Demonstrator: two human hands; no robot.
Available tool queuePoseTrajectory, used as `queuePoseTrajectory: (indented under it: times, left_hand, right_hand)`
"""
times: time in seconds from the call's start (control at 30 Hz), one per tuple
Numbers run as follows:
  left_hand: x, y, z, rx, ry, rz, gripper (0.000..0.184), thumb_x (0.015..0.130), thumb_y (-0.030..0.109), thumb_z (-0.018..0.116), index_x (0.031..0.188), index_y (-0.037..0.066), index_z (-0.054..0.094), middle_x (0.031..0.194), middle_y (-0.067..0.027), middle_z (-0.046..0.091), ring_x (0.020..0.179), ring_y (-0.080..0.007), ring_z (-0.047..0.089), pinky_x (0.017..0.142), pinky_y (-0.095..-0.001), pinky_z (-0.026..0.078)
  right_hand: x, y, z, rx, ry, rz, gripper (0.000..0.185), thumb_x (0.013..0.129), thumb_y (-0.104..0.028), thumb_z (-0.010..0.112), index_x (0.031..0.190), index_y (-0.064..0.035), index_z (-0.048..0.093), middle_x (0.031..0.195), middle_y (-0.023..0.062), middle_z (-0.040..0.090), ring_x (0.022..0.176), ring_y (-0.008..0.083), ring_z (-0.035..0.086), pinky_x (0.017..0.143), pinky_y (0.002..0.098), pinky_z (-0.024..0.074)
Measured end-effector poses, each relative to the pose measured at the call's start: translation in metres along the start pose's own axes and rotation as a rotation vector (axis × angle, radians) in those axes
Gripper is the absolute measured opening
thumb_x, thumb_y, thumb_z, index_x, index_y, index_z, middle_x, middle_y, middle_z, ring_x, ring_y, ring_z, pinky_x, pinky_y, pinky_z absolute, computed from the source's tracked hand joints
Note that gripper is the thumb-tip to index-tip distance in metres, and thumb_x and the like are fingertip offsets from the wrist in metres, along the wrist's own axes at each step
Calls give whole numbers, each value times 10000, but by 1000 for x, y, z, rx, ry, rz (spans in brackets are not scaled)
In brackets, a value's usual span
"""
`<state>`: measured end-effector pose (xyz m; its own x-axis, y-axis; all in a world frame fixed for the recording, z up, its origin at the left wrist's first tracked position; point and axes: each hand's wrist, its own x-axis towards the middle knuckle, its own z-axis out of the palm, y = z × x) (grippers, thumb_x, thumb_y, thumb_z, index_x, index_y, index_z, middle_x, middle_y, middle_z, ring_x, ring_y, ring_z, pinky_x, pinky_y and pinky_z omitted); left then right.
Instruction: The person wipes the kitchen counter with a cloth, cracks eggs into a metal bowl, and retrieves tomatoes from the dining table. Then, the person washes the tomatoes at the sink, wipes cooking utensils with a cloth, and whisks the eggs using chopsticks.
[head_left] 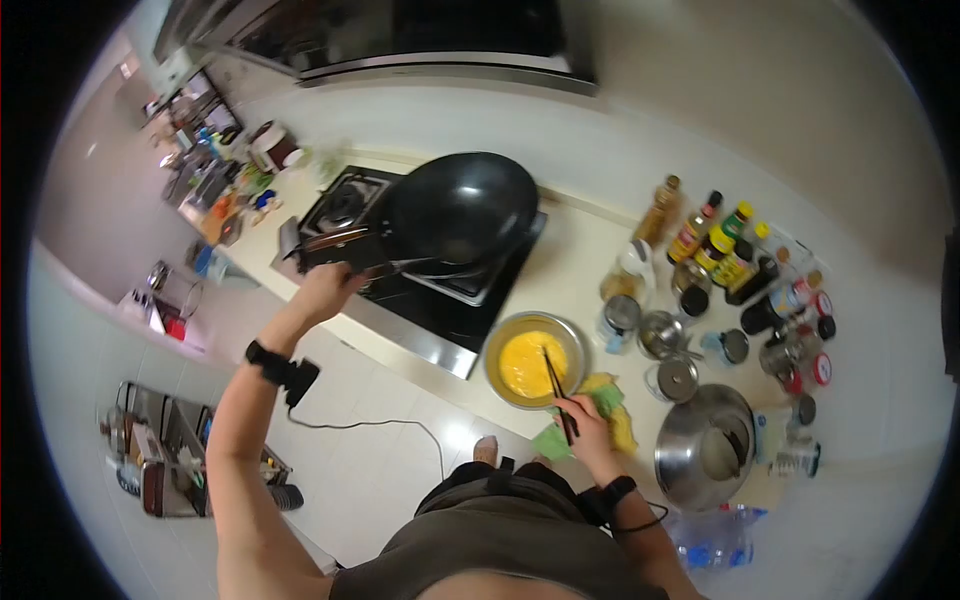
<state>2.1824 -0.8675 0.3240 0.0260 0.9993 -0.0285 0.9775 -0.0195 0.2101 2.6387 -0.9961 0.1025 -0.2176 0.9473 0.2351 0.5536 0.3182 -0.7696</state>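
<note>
A large black wok (pixel 465 205) sits over the right burner of the stove (pixel 440 310). My left hand (pixel 330 290) is closed at the handle side of the wok, near its brown handle (pixel 335 240); blur hides the exact grip. A steel bowl (pixel 492 372) holds beaten yellow egg (pixel 525 365) on the counter, right of the stove. My right hand (pixel 588 428) is closed around dark chopsticks (pixel 552 378), whose tips dip into the egg. Beneath that hand lies a green and yellow cloth (pixel 615 415).
Several sauce bottles (pixel 722 235) and spice jars (pixel 675 378) stand at the right, beside a large steel bowl (pixel 685 450). The range hood (pixel 450 72) hangs above the stove. A black cable (pixel 370 424) runs from my left wristband. A storage cart (pixel 180 450) stands lower left.
</note>
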Motion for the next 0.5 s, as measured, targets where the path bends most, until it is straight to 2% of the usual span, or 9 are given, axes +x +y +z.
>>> queuePoseTrajectory:
  times: [0.03,0.1,0.17,0.3,0.37,0.4,0.43,0.5]
  left_hand:
    - [-3,3,2,5,47,45,392,929,361,580,848,-14,661,807,-256,638,786,-446,613,692,-497,474]
    - [-8,11,4,39,92,76,368,942,333,564,865,-19,637,807,-256,633,805,-458,604,693,-506,464]
    - [-10,10,11,62,153,118,361,957,318,544,877,-27,616,802,-259,628,811,-461,602,693,-523,449]
    - [-9,12,4,92,111,70,417,982,349,500,854,-36,596,785,-259,625,791,-462,596,675,-507,448]
    - [-2,3,-1,5,51,5,493,1006,408,445,833,-41,550,751,-242,610,734,-447,588,665,-478,445]
    - [0,-1,-3,8,49,5,493,1006,408,445,833,-41,550,751,-242,610,734,-447,588,665,-478,445]
    - [1,-4,-7,-208,-23,-133,488,1000,443,450,802,3,529,693,-151,540,643,-334,514,582,-411,392]
    - [1,-8,-13,-641,-158,-412,488,988,513,460,740,93,487,575,32,401,462,-110,365,414,-278,285]
  right_hand:
    - [-2,1,-2,5,5,-17,265,850,-124,707,1112,-134,665,1036,107,592,887,322,626,745,371,512]
    - [-3,9,-3,-15,-21,4,327,853,-101,689,1167,-180,649,1074,97,590,904,321,625,743,372,513]
    - [-3,12,-8,-5,-85,18,454,863,-42,608,1273,-235,579,1135,118,566,925,359,624,747,429,516]
    - [-6,14,-15,21,-135,160,539,862,-20,584,1347,-241,507,1133,125,554,904,369,620,737,439,511]
    - [-7,16,-18,23,-38,156,589,857,3,566,1390,-218,450,1139,129,536,874,360,625,722,439,510]
    - [-11,17,-23,86,-63,268,575,845,-29,599,1383,-173,454,1181,139,522,978,359,597,794,447,497]
    - [-14,22,-26,88,-64,268,575,845,-29,599,1383,-173,454,1181,139,522,978,359,597,794,447,497]
    - [-21,33,-35,-197,238,159,573,824,-79,648,1363,-154,470,1218,149,516,1112,366,529,887,457,467]
